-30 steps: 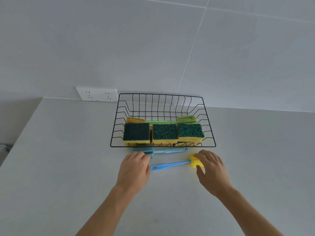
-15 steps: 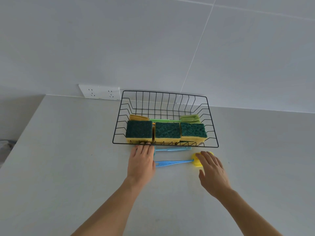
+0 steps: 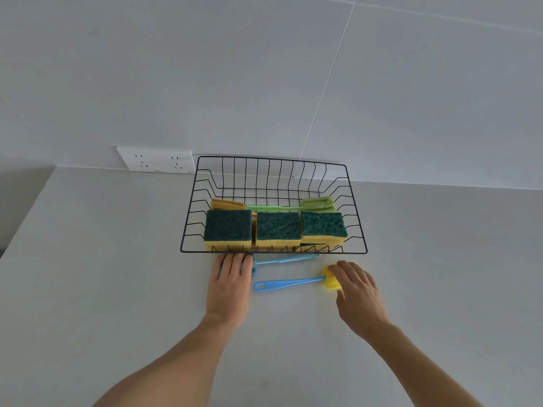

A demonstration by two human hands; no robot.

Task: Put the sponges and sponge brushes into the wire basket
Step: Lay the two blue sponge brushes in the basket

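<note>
A black wire basket (image 3: 357, 207) stands on the counter and holds three yellow sponges with dark green tops (image 3: 277, 229) plus a green sponge brush (image 3: 316, 203) behind them. Two sponge brushes lie in front of it. The blue-handled brush with a yellow head (image 3: 286, 284) lies nearer me; my right hand (image 3: 357, 287) rests its fingertips on that yellow head. The light blue brush (image 3: 286, 259) lies against the basket's front edge. My left hand (image 3: 230, 284) lies flat over its left end, fingers spread and reaching the basket's front wire.
A white double wall socket (image 3: 155, 160) sits on the tiled wall behind the basket's left corner. The pale counter (image 3: 102, 274) ends at a left edge with a dark drop beyond.
My left hand slid forward over the light blue brush's head up to the basket's front wire. My right hand stayed on the yellow brush head.
</note>
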